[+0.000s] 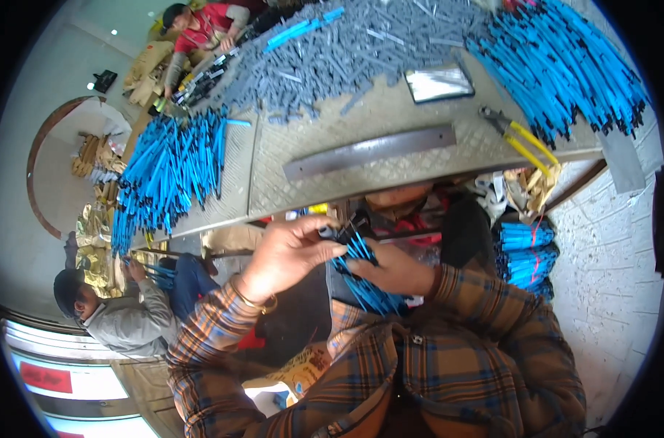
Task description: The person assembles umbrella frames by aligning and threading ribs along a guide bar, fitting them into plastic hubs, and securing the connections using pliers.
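In front of my body, below the table edge, my right hand [401, 270] is wrapped around a bundle of thin blue rods [372, 293] with black ends. The bundle slants down toward my lap, its black tops pointing up and left. My left hand [288, 252] is closed at those tops, thumb and forefinger pinched together beside them. Something small and greyish shows at its fingertips, too small to tell what. A bracelet circles my left wrist. Beyond my hands a long flat metal bar [368, 152] lies across the table.
The table [273, 139] carries heaped grey pieces [376, 36], blue rod piles at left [175, 164] and right [558, 66], yellow-handled cutters [518, 139] and a flat dark-rimmed rectangular item [440, 84]. Tied blue bundles [525, 252] stand at lower right. Co-workers sit at far left [127, 314] and back [204, 29].
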Demonstrator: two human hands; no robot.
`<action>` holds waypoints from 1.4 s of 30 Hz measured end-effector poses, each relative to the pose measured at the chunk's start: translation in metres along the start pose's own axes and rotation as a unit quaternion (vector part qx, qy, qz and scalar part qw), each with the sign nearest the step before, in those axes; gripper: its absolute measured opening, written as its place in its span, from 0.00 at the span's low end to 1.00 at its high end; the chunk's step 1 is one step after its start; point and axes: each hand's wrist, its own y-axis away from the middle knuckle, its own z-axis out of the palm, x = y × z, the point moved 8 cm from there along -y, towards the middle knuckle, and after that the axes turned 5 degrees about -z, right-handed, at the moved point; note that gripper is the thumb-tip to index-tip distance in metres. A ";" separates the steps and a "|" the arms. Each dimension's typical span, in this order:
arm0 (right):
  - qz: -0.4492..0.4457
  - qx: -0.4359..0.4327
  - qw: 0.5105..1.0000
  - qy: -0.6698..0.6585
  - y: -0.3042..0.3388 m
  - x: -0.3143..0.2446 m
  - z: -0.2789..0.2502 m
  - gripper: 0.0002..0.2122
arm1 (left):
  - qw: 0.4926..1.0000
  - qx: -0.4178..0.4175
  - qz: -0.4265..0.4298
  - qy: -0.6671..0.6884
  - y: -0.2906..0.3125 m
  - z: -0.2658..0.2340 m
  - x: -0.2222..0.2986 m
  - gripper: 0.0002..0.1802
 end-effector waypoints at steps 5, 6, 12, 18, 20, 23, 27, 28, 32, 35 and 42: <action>0.013 0.049 0.994 0.093 0.008 -0.006 -0.009 0.20 | 0.998 -0.012 -0.024 -0.057 -0.007 0.005 0.012 0.12; -0.018 0.059 0.991 0.119 0.004 -0.011 -0.015 0.20 | 0.998 -0.011 -0.022 -0.057 -0.012 0.002 0.015 0.12; -0.009 -0.046 0.997 0.062 -0.009 0.002 -0.031 0.20 | 0.994 -0.111 -0.001 0.010 -0.024 0.005 0.030 0.14; 0.048 -0.187 0.978 -0.075 -0.013 0.026 -0.019 0.22 | 0.989 -0.134 -0.008 0.057 -0.032 0.002 0.010 0.16; 0.050 -0.184 0.979 -0.077 -0.013 0.032 -0.017 0.23 | 0.990 -0.122 -0.008 0.066 -0.033 0.003 0.008 0.16; 0.016 -0.137 0.988 -0.070 -0.015 0.033 -0.014 0.26 | 0.994 -0.104 -0.013 0.011 -0.028 0.004 -0.001 0.16; 0.030 -0.147 0.988 -0.018 -0.015 0.027 -0.010 0.25 | 0.998 -0.048 0.030 -0.026 -0.030 0.000 -0.010 0.14; 0.031 -0.148 0.988 -0.020 -0.015 0.024 -0.008 0.25 | 0.998 -0.023 0.053 -0.031 -0.030 -0.003 -0.009 0.13; 0.086 -0.061 0.990 0.089 -0.009 0.029 -0.005 0.24 | 0.999 -0.031 0.023 -0.016 -0.032 -0.005 -0.016 0.13; -0.087 0.168 0.965 0.182 0.003 -0.001 -0.017 0.22 | 0.998 -0.042 0.029 0.045 -0.036 -0.008 -0.016 0.17; -0.008 -0.086 0.993 0.077 -0.025 0.027 -0.025 0.19 | 0.989 -0.069 -0.022 0.126 -0.033 -0.011 -0.013 0.27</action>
